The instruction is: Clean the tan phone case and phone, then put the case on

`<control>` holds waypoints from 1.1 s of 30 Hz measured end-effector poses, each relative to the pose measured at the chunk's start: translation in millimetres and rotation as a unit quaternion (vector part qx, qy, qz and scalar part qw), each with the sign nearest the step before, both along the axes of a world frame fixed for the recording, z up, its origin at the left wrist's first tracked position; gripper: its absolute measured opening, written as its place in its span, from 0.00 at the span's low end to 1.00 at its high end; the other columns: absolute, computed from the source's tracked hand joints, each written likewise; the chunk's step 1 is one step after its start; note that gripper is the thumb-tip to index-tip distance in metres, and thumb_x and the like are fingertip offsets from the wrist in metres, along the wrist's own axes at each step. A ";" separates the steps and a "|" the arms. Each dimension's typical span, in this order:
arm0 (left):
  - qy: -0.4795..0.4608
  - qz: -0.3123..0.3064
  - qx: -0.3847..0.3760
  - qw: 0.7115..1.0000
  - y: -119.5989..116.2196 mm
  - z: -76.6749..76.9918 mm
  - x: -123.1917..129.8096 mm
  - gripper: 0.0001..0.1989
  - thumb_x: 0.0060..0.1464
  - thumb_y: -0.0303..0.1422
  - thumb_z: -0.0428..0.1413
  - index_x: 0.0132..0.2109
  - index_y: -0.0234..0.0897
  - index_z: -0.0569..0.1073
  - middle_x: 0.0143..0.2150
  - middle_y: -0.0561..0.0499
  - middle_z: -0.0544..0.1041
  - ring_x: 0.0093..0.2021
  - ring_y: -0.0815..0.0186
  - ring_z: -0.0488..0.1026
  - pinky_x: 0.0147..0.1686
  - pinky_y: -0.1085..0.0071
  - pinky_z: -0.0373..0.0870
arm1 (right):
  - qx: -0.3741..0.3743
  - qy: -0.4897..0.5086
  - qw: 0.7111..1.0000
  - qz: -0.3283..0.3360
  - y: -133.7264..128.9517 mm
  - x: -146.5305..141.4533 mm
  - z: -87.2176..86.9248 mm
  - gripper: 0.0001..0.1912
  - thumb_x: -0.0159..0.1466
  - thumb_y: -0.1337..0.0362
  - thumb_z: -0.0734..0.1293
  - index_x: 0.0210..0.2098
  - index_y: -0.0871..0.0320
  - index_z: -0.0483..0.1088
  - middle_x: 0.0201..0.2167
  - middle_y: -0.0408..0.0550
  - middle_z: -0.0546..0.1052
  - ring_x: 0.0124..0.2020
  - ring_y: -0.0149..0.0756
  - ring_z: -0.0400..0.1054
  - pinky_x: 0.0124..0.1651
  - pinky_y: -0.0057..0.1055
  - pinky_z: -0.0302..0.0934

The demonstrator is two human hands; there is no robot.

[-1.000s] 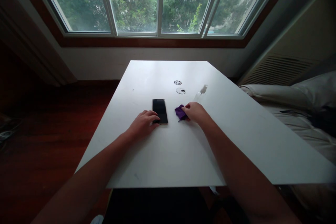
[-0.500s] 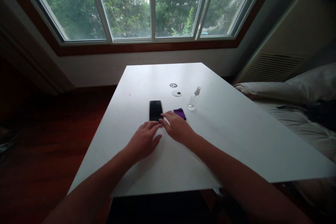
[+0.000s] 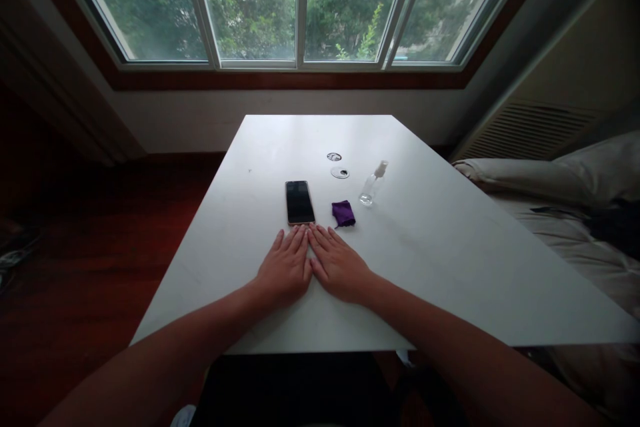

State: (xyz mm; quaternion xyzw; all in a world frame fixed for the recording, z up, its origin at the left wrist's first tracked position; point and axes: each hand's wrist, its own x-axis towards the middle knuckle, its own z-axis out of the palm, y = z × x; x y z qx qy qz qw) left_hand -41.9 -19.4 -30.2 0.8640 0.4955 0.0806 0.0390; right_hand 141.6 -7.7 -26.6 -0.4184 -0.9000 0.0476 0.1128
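Observation:
A phone with a dark screen (image 3: 299,203) lies face up on the white table (image 3: 425,267). Just below its near edge, my left hand (image 3: 287,263) rests palm down with fingers stretched out, holding nothing. Beside it my right hand (image 3: 337,263) also lies flat and open, its fingertips and thumb against or very near the left hand. A folded purple cloth (image 3: 343,213) is right of the phone, beyond my right fingers. Farther right stands a clear spray bottle (image 3: 371,188) with a whitish top.
Two small round items, one at the back (image 3: 334,157) and one nearer (image 3: 340,173), are on the table beyond the cloth. A window (image 3: 300,77) spans the wall ahead. At the right is a light-coloured sofa (image 3: 545,173).
Both hands have drawn back from the phone and now lie flat, side by side. My right hand no longer covers the phone's corner or part of the cloth. The view has shifted slightly.

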 end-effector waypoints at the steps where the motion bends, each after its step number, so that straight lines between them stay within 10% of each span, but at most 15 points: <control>1: 0.006 0.004 -0.001 1.000 0.6 -0.5 0.1 0.31 0.70 0.37 0.41 0.74 0.27 0.52 0.77 0.42 0.48 0.77 0.56 0.42 0.75 0.50 0.40 | -0.003 -0.006 1.000 -0.005 -0.3 -0.9 0.4 0.33 0.73 0.60 0.55 0.73 0.72 0.50 0.74 0.63 0.52 0.76 0.48 0.44 0.77 0.50 0.41; 33: 0.023 0.030 0.011 0.999 1.0 2.2 4.7 0.32 0.69 0.37 0.39 0.75 0.27 0.51 0.77 0.41 0.47 0.77 0.56 0.43 0.74 0.50 0.41 | -0.032 -0.019 0.999 -0.026 0.0 -4.2 1.3 0.34 0.75 0.56 0.48 0.74 0.70 0.47 0.75 0.58 0.48 0.77 0.43 0.41 0.77 0.47 0.37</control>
